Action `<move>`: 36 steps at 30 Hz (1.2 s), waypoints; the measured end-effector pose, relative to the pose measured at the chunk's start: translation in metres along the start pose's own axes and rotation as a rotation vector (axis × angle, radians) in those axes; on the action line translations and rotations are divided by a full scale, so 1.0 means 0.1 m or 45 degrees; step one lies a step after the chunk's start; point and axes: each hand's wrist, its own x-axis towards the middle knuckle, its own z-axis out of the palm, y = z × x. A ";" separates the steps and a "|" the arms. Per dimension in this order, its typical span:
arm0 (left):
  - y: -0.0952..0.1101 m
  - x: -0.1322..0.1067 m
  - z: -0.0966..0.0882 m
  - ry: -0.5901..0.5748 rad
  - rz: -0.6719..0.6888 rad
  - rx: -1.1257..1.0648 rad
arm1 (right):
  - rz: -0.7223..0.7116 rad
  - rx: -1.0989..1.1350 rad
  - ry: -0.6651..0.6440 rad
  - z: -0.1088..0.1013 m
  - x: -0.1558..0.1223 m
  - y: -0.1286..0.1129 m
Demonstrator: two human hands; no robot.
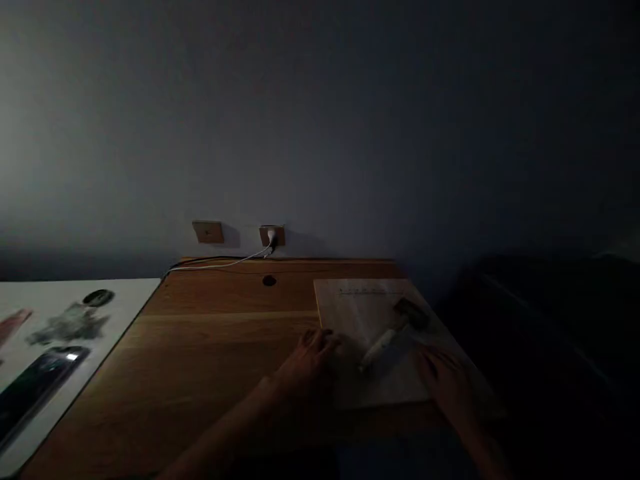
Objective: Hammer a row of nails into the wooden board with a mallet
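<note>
Wall: a plain grey wall [320, 133] fades into deep shadow on your right; it carries a switch-like plate [208, 232] and, beside that, a socket plate [263, 237] with a white plug [271, 235] in it.
Cables: a white cable [220, 266] runs from the plug along the back of the desk, near a black cable [213, 259].
Desk: before you is a wood-grain desktop [210, 373] with a dark round spot [269, 281] near its back edge.
Side table: on your left, a white tabletop [135, 293] bears a phone-like dark slab [43, 377], crumpled translucent plastic [70, 325], whose contents you cannot make out, a black disc [99, 297] and a reddish item [13, 325].
Board: a pale board [350, 307] lies flat on the desktop between your hands, a row of marks [370, 291] near its far edge.
On the board: a whitish elongated item [379, 349] slants toward a dark block [413, 312]; blur hides whether they join.
Left hand: your left hand [316, 350] is at the board's left edge, fingers bent; you cannot tell whether it grips.
Right hand: your right hand [443, 375] is over the board's near right part, fingers loosely bent; its hold is lost in the dark.
</note>
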 end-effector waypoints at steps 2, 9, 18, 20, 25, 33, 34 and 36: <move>0.00 -0.02 0.03 0.005 -0.048 0.049 | 0.084 -0.017 0.048 -0.04 -0.01 0.00; 0.04 0.02 0.00 0.071 -0.023 0.130 | 0.475 -0.443 -0.079 -0.30 -0.04 0.26; 0.05 -0.02 -0.07 0.098 -0.074 0.114 | 0.362 -0.465 -0.153 -0.37 -0.02 0.20; 0.02 -0.10 -0.12 0.112 -0.091 0.107 | 0.266 -0.460 -0.173 -0.38 -0.04 0.14; -0.17 -0.55 -0.25 0.224 -0.158 0.147 | 0.077 -0.516 -0.277 -0.39 -0.13 -0.17; -0.62 -1.63 -0.59 0.338 -0.248 0.353 | 0.012 -0.221 -0.321 -0.26 -0.14 -0.95; -0.67 -1.77 -0.65 0.335 -0.255 0.373 | 0.029 -0.171 -0.321 -0.23 -0.12 -1.03; -0.75 -2.04 -0.74 0.355 -0.305 0.405 | 0.060 -0.101 -0.327 -0.18 -0.06 -1.20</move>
